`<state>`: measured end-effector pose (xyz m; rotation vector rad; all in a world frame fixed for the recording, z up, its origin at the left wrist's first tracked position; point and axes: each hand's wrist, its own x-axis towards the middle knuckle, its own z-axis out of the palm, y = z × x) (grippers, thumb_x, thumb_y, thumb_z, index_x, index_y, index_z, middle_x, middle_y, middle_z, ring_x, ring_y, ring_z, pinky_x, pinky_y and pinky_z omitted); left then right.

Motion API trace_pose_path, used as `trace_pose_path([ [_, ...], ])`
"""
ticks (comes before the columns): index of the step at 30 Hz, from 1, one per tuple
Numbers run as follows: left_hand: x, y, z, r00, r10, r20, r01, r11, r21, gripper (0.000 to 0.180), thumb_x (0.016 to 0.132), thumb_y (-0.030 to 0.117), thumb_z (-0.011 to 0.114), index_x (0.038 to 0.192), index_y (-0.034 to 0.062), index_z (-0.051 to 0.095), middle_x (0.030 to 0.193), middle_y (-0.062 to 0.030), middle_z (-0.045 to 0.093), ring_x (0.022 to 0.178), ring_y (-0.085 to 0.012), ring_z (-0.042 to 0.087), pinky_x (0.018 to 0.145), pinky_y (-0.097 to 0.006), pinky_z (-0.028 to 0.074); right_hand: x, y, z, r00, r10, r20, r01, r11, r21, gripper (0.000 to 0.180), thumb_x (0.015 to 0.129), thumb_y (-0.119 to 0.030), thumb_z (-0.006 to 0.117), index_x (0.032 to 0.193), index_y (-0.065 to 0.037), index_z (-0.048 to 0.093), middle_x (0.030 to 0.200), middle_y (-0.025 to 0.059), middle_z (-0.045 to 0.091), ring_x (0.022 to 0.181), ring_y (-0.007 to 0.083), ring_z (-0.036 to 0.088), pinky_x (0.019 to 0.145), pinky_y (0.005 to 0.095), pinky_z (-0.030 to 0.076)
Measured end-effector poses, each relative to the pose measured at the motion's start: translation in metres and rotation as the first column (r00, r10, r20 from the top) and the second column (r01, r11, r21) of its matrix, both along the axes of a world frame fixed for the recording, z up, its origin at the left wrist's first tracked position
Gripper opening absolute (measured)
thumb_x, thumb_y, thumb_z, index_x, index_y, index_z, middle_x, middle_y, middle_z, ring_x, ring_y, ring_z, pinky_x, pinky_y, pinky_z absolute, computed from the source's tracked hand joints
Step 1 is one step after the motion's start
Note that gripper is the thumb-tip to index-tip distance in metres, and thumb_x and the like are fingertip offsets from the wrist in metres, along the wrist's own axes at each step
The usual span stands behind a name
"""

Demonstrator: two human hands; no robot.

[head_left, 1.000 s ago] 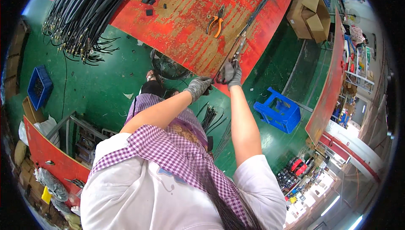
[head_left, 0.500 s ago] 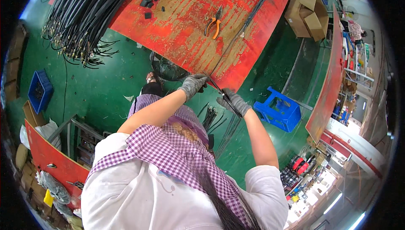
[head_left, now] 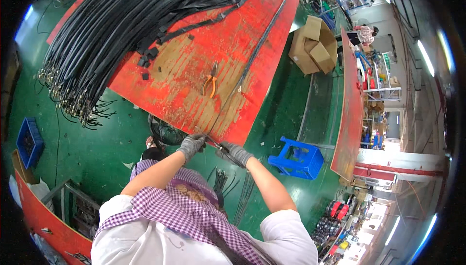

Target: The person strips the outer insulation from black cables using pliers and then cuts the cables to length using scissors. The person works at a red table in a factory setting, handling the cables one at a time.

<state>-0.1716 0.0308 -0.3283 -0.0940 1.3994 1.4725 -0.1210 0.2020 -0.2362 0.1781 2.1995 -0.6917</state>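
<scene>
A long black cable point(head_left: 252, 56) runs down the red worktable point(head_left: 145, 90) to its near corner, where both my gloved hands are. My left hand point(head_left: 192, 146), in a grey glove, is closed around the cable's near end, just off the table edge. To its right, my right hand point(head_left: 235, 153), also gloved, is closed on a slender black thing point(head_left: 212, 141) that reaches toward the left hand. Its kind is unclear, and the fingers hide part of it. Orange-handled pliers point(head_left: 209, 83) lie on the table beyond my hands, their jaws pointing away.
A thick bundle of black cables point(head_left: 111, 36) covers the table's far left, ends hanging over. Small black pieces point(head_left: 145, 60) lie beside it. A blue plastic stool point(head_left: 297, 159) stands at right, a cardboard box point(head_left: 310, 46) farther off. A blue crate point(head_left: 30, 141) sits at left.
The whole view has shifted, so the table, pliers and hands appear lower and more to the left. Both hands stay closed near the table corner. The pliers have not moved on the table.
</scene>
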Motion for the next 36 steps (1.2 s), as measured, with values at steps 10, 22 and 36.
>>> trace_pose_path([
  [10, -0.004, -0.021, 0.025, 0.989, 0.041, -0.140, -0.049, 0.997, -0.054, 0.021, 0.079, 0.017, 0.052, 0.093, 0.0024, 0.056, 0.078, -0.0042, 0.058, 0.067, -0.0113, 0.052, 0.062, -0.024, 0.042, 0.042, 0.029, -0.101, 0.748, -0.655, -0.105, 0.573, 0.717, -0.398, 0.026, 0.073, -0.029, 0.055, 0.087, -0.007, 0.052, 0.071, 0.0170, 0.055, 0.066, 0.0280, 0.055, 0.055, 0.0356, 0.043],
  [22, 0.003, -0.065, 0.099, 0.996, -0.066, -0.052, 0.074, 0.983, 0.170, 0.016, 0.079, 0.013, 0.051, 0.090, 0.0023, 0.055, 0.074, -0.0020, 0.055, 0.064, -0.0105, 0.049, 0.058, -0.024, 0.042, -0.170, -0.101, -0.095, 0.589, -0.235, -0.773, 0.374, 0.927, 0.003, 0.038, 0.072, -0.029, 0.053, 0.104, -0.008, 0.046, 0.097, 0.0183, 0.051, 0.088, 0.0321, 0.050, 0.077, 0.0395, 0.038],
  [36, -0.173, 0.179, 0.054, 0.441, -0.374, -0.816, -0.136, 0.871, -0.473, 0.046, 0.073, 0.035, 0.052, 0.101, -0.0001, 0.048, 0.090, -0.0168, 0.055, 0.087, -0.0266, 0.054, 0.078, -0.032, 0.041, 0.086, -0.004, -0.021, 0.786, -0.391, -0.479, 0.234, 0.905, -0.356, 0.030, 0.075, -0.014, 0.044, 0.101, 0.001, 0.045, 0.084, 0.0179, 0.054, 0.063, 0.0302, 0.053, 0.051, 0.0354, 0.043],
])
